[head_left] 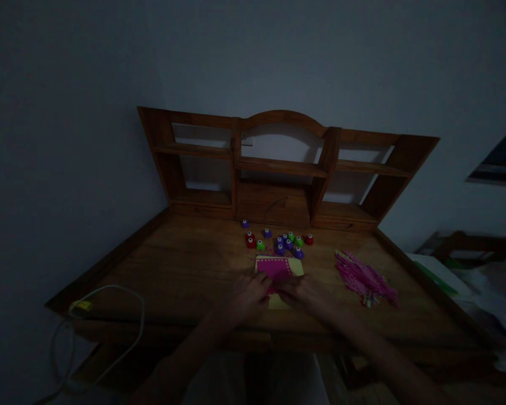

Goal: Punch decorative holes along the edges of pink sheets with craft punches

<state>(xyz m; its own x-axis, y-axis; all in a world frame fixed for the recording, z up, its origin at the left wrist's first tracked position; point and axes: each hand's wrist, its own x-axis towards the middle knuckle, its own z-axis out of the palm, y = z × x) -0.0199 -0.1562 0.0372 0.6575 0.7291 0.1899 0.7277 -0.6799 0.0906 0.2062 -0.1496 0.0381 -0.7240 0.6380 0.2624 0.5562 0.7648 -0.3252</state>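
Note:
A pink sheet of paper point(274, 267) with a row of small punched shapes along its far and right edges lies on a pale yellow sheet point(297, 266). My left hand point(249, 291) is at the near left of the pink paper, its fingers curled and closed on it. From the near right, my right hand point(301, 289) also closes its bent fingers on the paper. The fingertips are close together, and dim light hides the exact grip. Just beyond the sheets stand several small craft punches in purple, green and red, among them a purple punch point(298, 253).
A heap of pink paper strips point(362, 278) lies on the right of the wooden desk point(185, 264). A wooden hutch point(274, 202) stands along the back. At the left front corner a white cable point(142, 315) loops over the edge near a yellow object point(82, 305).

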